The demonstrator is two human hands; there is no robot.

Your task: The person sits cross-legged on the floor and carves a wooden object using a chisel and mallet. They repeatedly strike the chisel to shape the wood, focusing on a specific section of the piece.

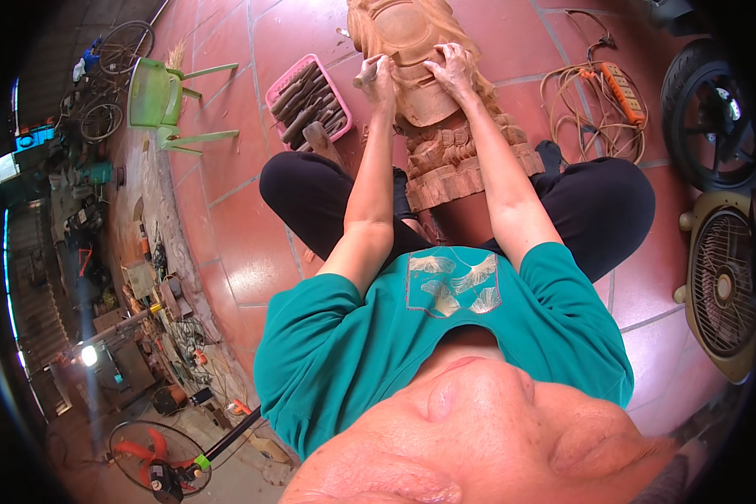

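A carved reddish-brown wooden figure point(433, 105) lies on the floor between my bent legs, its layered base toward me. My left hand point(380, 80) is at its left edge, fingers curled round a small pale piece that I cannot make out. On the carving's upper right part, my right hand point(452, 71) lies with its fingers apart and bent against the wood. No tool shows in it. The carving's far end is cut off by the picture's top edge.
Left of the carving stands a pink basket point(345, 107) of dark-handled tools, with a wooden mallet point(321, 141) beside it. A green chair point(155, 94) is farther left. An orange power strip point(622, 94), coiled cords, a wheel point(714, 118) and a fan point(722, 281) are at right.
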